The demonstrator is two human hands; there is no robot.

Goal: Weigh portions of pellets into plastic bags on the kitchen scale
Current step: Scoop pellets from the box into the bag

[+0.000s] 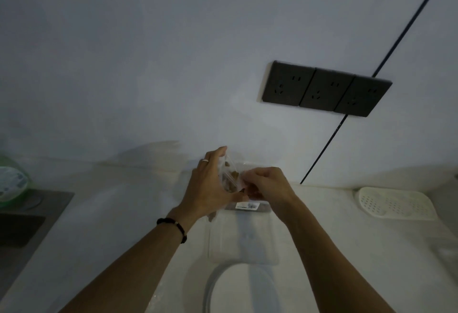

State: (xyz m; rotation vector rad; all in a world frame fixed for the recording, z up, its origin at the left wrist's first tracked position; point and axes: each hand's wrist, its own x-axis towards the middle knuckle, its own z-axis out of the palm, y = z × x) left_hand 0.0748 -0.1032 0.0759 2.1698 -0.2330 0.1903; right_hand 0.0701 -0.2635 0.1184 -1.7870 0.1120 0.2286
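Setting: dim light; a pale counter [128,213] meets a bluish-white wall, seen from above and behind two bare forearms reaching forward.
Left hand: the left hand [210,183] is raised off the counter, back of the hand toward the camera, fingers extended upward and lightly bent around the left side of a small clear plastic bag [229,176], which it holds; a ring [205,160] sits on one finger and a dark beaded bracelet [173,226] circles the wrist.
Right hand: the right hand [267,183] is level with the left, knuckles up, fingers curled inward, pinching the bag's right edge.
Bag: held between both hands above the counter near the wall; brown pellets [229,183] show inside.
Below the hands: a clear container with a white label [247,205], contents unclear.
Scale: a flat white scale [244,238] lies nearer the camera, under the wrists.
Wall: three dark sockets [324,89] in a row; a thin dark cable [396,39] runs diagonally.
Right side: a white perforated tray [396,203].
Left side: a green bottle [11,181].
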